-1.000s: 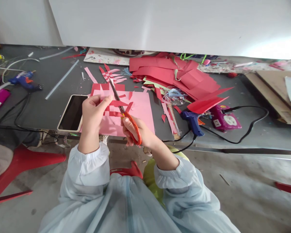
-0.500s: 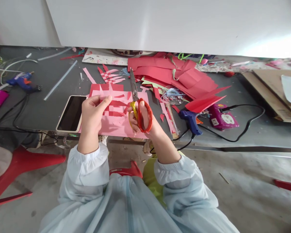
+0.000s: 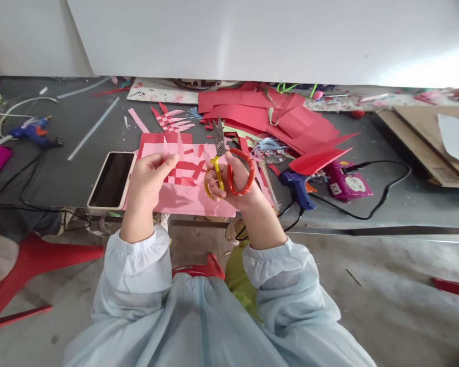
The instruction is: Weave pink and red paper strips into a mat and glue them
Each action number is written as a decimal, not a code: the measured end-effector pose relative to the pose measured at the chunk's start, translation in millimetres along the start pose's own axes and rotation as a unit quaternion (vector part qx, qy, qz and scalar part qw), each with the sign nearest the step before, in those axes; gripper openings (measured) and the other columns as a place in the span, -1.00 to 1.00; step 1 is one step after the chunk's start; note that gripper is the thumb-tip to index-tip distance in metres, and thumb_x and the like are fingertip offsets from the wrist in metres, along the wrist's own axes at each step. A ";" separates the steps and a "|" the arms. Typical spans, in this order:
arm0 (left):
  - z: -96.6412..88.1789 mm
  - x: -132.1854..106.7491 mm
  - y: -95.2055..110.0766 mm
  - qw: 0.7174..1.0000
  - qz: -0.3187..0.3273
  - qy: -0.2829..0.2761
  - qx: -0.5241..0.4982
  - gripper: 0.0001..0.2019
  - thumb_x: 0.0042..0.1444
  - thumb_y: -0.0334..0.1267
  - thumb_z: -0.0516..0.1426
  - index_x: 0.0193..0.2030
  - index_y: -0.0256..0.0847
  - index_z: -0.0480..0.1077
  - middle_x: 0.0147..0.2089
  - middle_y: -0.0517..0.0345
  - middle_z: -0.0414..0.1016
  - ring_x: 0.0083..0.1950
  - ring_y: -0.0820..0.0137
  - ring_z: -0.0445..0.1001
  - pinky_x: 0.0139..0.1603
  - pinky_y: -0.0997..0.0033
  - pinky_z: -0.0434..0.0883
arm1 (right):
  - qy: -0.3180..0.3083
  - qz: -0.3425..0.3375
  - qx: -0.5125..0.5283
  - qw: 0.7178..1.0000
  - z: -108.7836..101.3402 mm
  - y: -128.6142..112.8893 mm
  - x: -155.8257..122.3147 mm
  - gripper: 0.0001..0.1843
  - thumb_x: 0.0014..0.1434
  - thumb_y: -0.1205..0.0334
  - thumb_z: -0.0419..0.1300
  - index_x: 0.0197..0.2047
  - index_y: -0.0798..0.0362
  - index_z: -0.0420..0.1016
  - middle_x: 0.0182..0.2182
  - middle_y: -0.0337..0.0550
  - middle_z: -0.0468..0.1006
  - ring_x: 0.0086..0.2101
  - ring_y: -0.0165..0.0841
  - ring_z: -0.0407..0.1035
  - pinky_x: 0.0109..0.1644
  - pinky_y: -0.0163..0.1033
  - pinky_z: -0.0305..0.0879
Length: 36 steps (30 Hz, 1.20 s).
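Observation:
My left hand is closed in a pinch on a small pink paper piece, whose pointed ends stick up past the thumb. In my right hand are scissors with one red and one yellow handle loop, blades pointing away from me. Below and between the hands lies red and pink woven paper on a pink sheet. A smaller woven piece with pointed strips rests farther back.
A phone lies left of my left hand. Red paper sheets are piled behind the scissors. Blue glue guns with black cables sit at right and left, by purple boxes. Cardboard lies far right.
My right hand has moved slightly right with the scissors, and their handle loops have spread farther apart. The left hand keeps its pinch on the pink paper piece.

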<state>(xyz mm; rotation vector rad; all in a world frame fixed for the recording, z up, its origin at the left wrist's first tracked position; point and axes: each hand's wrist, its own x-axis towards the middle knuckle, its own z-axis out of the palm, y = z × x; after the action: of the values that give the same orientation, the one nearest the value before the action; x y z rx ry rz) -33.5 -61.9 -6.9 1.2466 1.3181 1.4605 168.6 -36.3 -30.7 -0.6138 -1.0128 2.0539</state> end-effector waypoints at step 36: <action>10.5 -3.2 3.1 0.995 -0.040 -0.089 0.000 -0.61 0.03 0.16 0.32 -0.40 -0.17 0.54 -0.41 0.11 0.60 -0.34 0.33 0.63 -0.25 0.34 0.62 | 0.177 -0.210 -0.231 0.933 9.9 -9.5 -11.7 -0.52 -0.12 0.22 0.46 -0.30 -0.05 0.20 -0.47 -0.36 0.47 -0.58 -0.53 0.32 -0.64 -0.35 0.16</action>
<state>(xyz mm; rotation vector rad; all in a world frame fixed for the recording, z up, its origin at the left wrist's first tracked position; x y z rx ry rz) -22.4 -63.2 -4.6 1.2785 1.2326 1.2630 172.8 -46.3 -16.3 -0.8806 -1.2852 1.2777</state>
